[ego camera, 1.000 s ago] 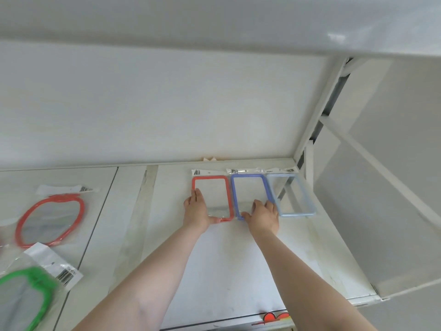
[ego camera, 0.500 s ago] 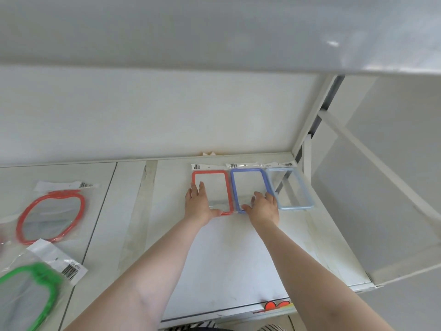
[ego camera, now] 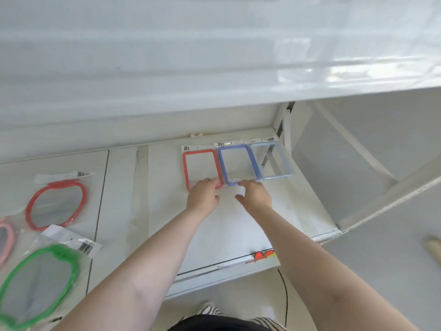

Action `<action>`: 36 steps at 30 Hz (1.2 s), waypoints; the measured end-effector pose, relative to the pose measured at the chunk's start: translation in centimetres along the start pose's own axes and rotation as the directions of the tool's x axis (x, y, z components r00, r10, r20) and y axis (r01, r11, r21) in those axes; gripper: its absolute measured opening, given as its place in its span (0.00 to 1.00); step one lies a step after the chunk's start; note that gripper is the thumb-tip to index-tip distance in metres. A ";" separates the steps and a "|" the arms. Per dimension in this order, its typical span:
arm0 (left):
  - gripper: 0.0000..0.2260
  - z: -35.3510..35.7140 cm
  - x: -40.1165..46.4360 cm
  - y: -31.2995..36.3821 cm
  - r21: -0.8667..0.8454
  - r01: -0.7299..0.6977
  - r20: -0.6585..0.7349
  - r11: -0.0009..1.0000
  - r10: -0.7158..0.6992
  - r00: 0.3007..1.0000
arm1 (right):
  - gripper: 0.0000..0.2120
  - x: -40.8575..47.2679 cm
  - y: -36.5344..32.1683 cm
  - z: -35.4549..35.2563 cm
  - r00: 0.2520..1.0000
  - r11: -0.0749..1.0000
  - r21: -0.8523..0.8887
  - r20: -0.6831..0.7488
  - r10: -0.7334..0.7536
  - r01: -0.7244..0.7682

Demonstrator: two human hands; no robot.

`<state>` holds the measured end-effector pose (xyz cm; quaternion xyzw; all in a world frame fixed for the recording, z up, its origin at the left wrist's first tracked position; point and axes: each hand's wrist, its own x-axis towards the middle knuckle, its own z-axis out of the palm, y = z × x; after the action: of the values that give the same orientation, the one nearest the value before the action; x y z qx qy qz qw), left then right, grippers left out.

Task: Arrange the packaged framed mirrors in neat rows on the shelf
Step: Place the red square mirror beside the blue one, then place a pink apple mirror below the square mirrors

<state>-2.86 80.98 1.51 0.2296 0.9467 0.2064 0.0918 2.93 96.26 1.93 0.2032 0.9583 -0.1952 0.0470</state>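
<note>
Three rectangular packaged mirrors lie side by side at the back right of the white shelf (ego camera: 238, 225): a red-framed one (ego camera: 201, 151), a blue-framed one (ego camera: 235, 147) and a pale grey-blue one (ego camera: 284, 163). My left hand (ego camera: 202, 195) hovers at the near end of the red frame, fingers loosely bent, holding nothing. My right hand (ego camera: 254, 193) is just in front of the blue frame's near edge, fingers relaxed and free. On the left lie a red apple-shaped mirror (ego camera: 56, 204), a green one (ego camera: 39, 283) and a pink one (ego camera: 6, 237).
The shelf above (ego camera: 214, 56) hangs low over the row. A white upright (ego camera: 282, 125) and a side panel (ego camera: 358, 187) close off the right. A barcode flap (ego camera: 78, 244) lies by the green mirror. An orange sticker (ego camera: 263, 254) marks the front edge.
Both hands have drawn back toward me off the red and blue frames. The view has tilted down, showing more of the front edge and floor.
</note>
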 end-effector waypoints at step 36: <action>0.17 -0.2 -36.0 -1.2 0.067 0.174 -0.126 0.982 -0.165 0.978 | 0.20 -31.1 -2.9 4.6 0.936 0.937 -0.099 0.146 -0.319 0.335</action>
<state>28.25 62.91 3.99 0.1387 0.9739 0.1742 0.0430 30.20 80.46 3.97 0.0248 0.9839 -0.1539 0.0874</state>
